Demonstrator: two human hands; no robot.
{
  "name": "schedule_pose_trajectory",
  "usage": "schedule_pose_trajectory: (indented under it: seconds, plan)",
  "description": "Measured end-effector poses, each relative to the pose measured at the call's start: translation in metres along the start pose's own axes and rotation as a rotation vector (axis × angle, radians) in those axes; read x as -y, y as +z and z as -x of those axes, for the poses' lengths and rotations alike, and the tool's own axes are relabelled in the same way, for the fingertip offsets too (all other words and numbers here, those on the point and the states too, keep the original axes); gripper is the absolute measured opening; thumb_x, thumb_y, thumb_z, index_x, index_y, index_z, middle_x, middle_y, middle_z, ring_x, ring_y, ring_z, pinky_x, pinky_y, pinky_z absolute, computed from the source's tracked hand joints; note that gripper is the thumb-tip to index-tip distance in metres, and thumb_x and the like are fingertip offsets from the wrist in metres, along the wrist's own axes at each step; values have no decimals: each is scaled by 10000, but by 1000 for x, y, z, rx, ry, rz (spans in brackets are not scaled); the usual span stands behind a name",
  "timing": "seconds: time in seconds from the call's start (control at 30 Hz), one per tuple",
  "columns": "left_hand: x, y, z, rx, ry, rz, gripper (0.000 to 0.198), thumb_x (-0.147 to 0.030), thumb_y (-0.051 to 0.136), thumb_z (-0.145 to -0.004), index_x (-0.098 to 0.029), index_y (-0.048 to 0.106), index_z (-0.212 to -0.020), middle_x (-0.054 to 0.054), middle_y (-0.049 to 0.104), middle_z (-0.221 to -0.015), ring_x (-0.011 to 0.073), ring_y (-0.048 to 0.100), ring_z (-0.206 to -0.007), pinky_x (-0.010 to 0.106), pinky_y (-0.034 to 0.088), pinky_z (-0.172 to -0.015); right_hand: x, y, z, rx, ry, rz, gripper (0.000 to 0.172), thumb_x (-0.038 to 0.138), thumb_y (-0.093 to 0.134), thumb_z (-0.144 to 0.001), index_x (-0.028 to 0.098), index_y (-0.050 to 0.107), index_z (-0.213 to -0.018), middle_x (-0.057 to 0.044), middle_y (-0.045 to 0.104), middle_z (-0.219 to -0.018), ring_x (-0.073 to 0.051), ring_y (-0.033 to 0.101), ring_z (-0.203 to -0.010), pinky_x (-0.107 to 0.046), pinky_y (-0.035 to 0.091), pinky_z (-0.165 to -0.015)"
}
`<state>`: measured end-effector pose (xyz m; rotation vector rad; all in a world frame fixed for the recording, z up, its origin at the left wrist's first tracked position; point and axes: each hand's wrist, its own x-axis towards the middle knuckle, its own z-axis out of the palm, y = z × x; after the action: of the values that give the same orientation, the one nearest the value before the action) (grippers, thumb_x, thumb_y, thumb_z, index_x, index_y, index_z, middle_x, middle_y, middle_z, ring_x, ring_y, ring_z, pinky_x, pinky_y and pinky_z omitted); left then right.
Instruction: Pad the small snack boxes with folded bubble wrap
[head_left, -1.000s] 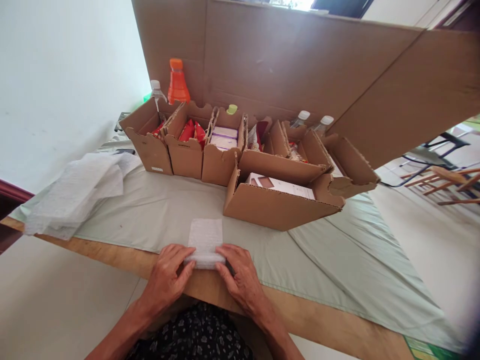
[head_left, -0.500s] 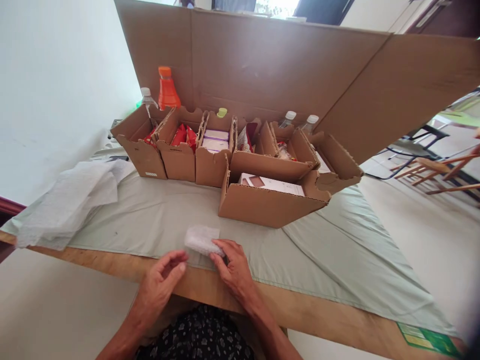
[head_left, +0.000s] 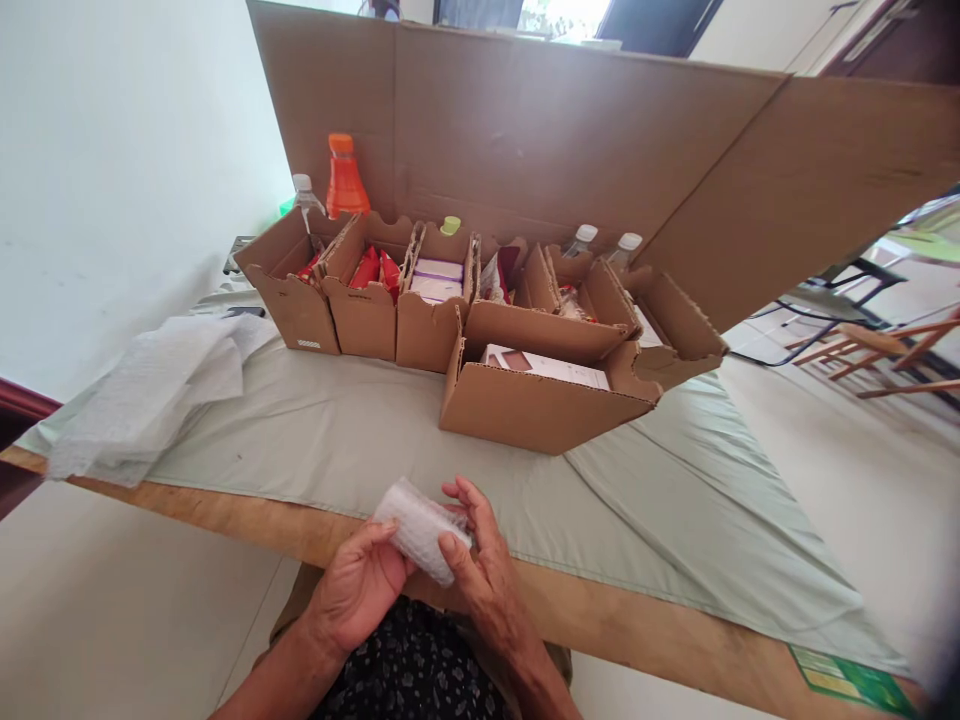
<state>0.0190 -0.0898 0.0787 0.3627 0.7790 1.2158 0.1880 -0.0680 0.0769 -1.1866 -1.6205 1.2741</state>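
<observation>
A roll of bubble wrap [head_left: 424, 530] is held between my two hands, just above the table's front edge and tilted down to the right. My left hand [head_left: 365, 580] supports its left end, with the thumb on top and the palm turned up beneath it. At the right end, my right hand [head_left: 484, 570] grips it with the thumb in front and the fingers behind. Whether anything is wrapped inside cannot be seen. Beyond the hands stands a cardboard box [head_left: 540, 405] with a white carton [head_left: 547, 368] in it.
Open cardboard bins [head_left: 367, 315] line the back, holding red packets [head_left: 375, 270] and white packs [head_left: 437, 280]. Behind them stand an orange bottle [head_left: 346, 180], clear bottles and a tall cardboard panel [head_left: 525, 130]. Loose bubble wrap sheets [head_left: 150, 395] lie left on the green cloth [head_left: 337, 420].
The bubble wrap roll has come up off the cloth and toward me, turning to slope down rightward. My left hand, apart from it before, has moved right and now holds its left end.
</observation>
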Motion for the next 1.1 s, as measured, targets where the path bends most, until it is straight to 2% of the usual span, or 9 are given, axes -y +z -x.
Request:
schedule_pose_trajectory:
  seconds: [0.07, 0.13, 0.27, 0.4, 0.57, 0.67, 0.73, 0.9, 1.1]
  plan:
    - [5, 1, -2, -12, 4, 38, 424, -406, 574, -871, -155, 641, -1206, 134, 707, -1211, 321, 615, -1242, 523, 480, -1081, 0, 1, 6, 63, 4, -124, 681, 574, 535, -958, 252, 339, -1525, -160, 547, -1455, -284, 581, -1294, -422, 535, -1014]
    - [9, 2, -4, -40, 12, 60, 400, -421, 572, -882, -154, 659, -1166, 131, 707, -1208, 319, 605, -1257, 517, 465, -1104, -1, 4, 12, 61, 0, -194, 681, 594, 585, -924, 254, 403, -1486, -155, 573, -1441, -298, 574, -1308, -442, 507, -1052]
    - [18, 2, -5, -87, 23, 59, 380, -407, 626, -867, -148, 691, -1138, 127, 712, -1201, 324, 587, -1269, 520, 438, -1125, -5, 4, 16, -72, 59, -223, 388, 512, 618, -925, 244, 623, -1206, -103, 732, -1122, -252, 717, -985, -358, 601, -825]
    - [16, 0, -5, -9, 50, 5, 386, -383, 645, -869, -171, 694, -1188, 124, 698, -1252, 329, 567, -1288, 528, 420, -1130, 7, -20, 10, -93, 111, -187, 354, 518, 676, -877, 230, 681, -1083, -66, 748, -920, -219, 707, -780, -310, 592, -669]
    - [5, -26, -13, 35, 300, -365, 521, -495, 598, -901, -238, 594, -1354, 117, 627, -1393, 316, 529, -1333, 500, 388, -1153, 73, -93, -25, -236, -22, -64, 306, 471, 736, -846, 238, 720, -1044, -41, 744, -821, -182, 673, -666, -265, 549, -567]
    - [9, -38, -22, -10, 379, -703, 433, -464, 595, -918, -255, 636, -1295, 108, 660, -1343, 297, 568, -1298, 453, 449, -1105, 121, -130, -72, -359, -196, 110, 285, 428, 747, -833, 237, 725, -1043, -47, 742, -872, -177, 666, -700, -262, 524, -575]
    - [14, -39, -27, 15, 502, -886, 343, -412, 598, -919, -259, 683, -1214, 99, 707, -1253, 279, 636, -1206, 425, 517, -1029, 143, -140, -111, -380, -244, 262, 288, 414, 721, -831, 217, 718, -1042, -41, 722, -850, -173, 638, -697, -269, 493, -577]
    - [15, -30, -36, 134, 807, -1097, 264, -243, 610, -901, -258, 689, -1152, 73, 758, -1110, 223, 706, -1070, 348, 588, -912, 160, -123, -190, -170, -178, 739, 223, 336, 617, -824, 166, 727, -915, -5, 651, -684, -145, 545, -602, -270, 407, -585]
    - [22, -34, -43, 116, 912, -1049, 237, -248, 595, -909, -246, 677, -1132, 71, 760, -1047, 214, 716, -1020, 336, 599, -878, 183, -80, -228, 102, -37, 1283, 203, 228, 552, -800, 207, 754, -806, -46, 728, -732, -201, 633, -704, -285, 372, -598]
